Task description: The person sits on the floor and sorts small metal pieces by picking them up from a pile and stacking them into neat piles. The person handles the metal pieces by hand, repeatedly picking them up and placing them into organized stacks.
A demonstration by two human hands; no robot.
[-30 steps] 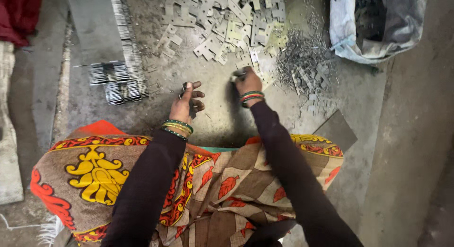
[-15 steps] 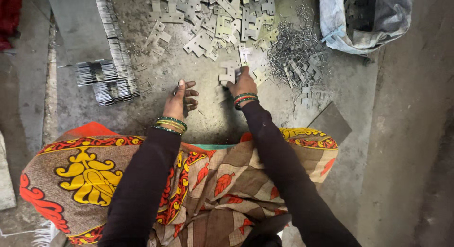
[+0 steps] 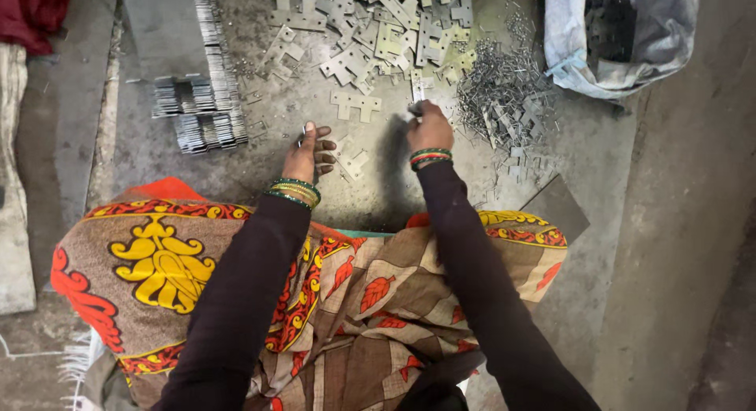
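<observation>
My left hand (image 3: 309,153) rests near the floor with its fingers curled around a small flat metal piece (image 3: 302,135). My right hand (image 3: 428,127) is further forward, pinching a thin metal piece (image 3: 417,92) at the edge of a heap of flat stamped metal plates (image 3: 378,29). One loose plate (image 3: 356,104) lies between my hands, another (image 3: 351,164) just right of my left hand. Both wrists wear bangles and dark sleeves.
Neat stacks of thin metal plates (image 3: 201,116) stand at the left beside a long row (image 3: 211,33). A pile of small metal bits (image 3: 504,96) lies right of my right hand. A sack (image 3: 618,37) holding metal parts sits at the top right. Patterned cloth (image 3: 236,285) covers my lap.
My right hand has moved slightly forward toward the heap and now pinches a thin piece. My left hand stays in about the same place.
</observation>
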